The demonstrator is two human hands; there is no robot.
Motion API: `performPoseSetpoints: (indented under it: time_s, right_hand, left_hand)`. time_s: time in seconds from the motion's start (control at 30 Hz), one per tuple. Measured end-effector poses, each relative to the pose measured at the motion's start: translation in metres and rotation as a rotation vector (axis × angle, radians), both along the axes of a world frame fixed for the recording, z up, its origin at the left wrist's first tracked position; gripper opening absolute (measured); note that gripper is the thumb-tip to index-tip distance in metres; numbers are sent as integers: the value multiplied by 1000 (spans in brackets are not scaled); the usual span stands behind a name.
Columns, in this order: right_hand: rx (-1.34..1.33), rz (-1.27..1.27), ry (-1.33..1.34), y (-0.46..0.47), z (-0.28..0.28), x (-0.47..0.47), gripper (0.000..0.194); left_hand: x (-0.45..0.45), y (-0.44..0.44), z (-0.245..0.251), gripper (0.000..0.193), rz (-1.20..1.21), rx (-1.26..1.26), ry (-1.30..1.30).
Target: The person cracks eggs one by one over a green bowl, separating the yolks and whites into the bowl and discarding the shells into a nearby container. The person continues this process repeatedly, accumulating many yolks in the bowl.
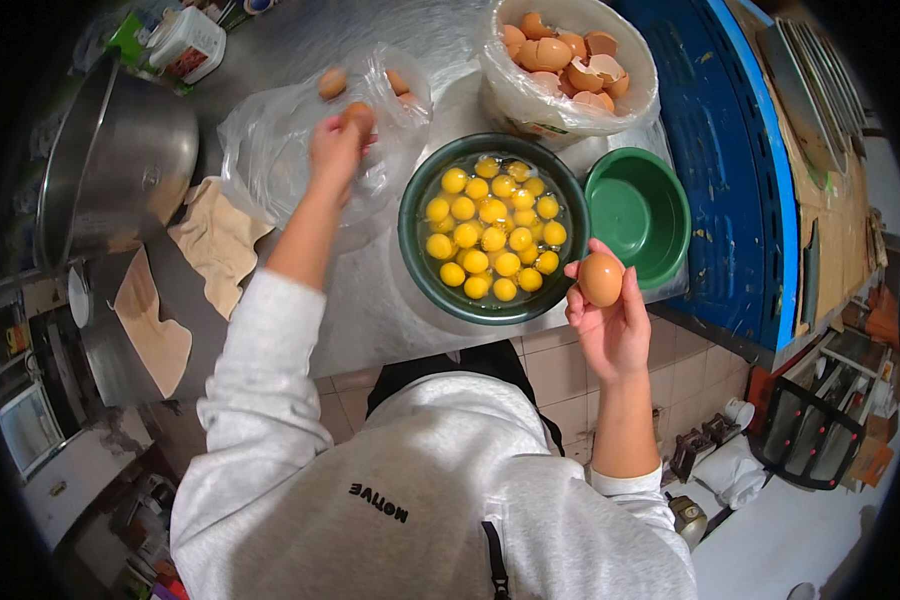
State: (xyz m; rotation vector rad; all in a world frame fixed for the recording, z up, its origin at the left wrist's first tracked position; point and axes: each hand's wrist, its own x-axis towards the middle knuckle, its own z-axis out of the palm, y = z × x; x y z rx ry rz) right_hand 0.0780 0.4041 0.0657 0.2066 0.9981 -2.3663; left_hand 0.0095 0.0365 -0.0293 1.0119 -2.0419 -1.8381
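Note:
A whole brown egg (601, 280) rests in the fingers of my right hand (607, 330), beside the lower right rim of a dark green bowl (412, 270). Many raw eggs with whole yolks (493, 238) lie in that bowl. Over a clear plastic bag (270, 161), my left hand (336, 154) grips another brown egg (358, 114). One more egg (332, 83) shows at the bag's far side, and others (397, 82) sit under its plastic to the right. Broken eggshells (551, 56) fill a plastic-lined white bucket (525, 112) behind the bowl.
An unfilled green basin (645, 225) stands right of the bowl, next to a blue panel (712, 150). On the left are a large steel pot (135, 150), two beige cloths (221, 240) and a white tub (187, 45). The steel table's front edge (420, 352) runs before me.

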Motion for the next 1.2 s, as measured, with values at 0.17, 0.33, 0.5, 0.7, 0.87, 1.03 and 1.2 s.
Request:
performPoseSetpoints:
  time_s: [0.17,0.33,0.5,0.7,0.87,1.03,1.2]
  right_hand:
    - [117,-30,17,1,-2,2,50]
    - [215,51,47,-21,5,-12,53]
    - [587,205,632,-41,36,-36,52]
    - [927,-229,1626,-76,40,-35,59]
    - [864,-273,1175,-65,26,-34,55]
    - [492,51,329,-45,23,-45,45]
    - [418,231,136,-46,12,-54,47]
  left_hand:
    - [69,-4,75,39,-181,615,477]
    - [95,96,95,40,-301,865,219]
    - [67,135,87,48,-404,1215,170]
    - [60,152,98,59,-458,1237,178]
    - [60,145,92,48,-427,1107,47]
    - [62,127,89,44,-524,797,-41]
    - [55,125,95,47,-860,-528,35]
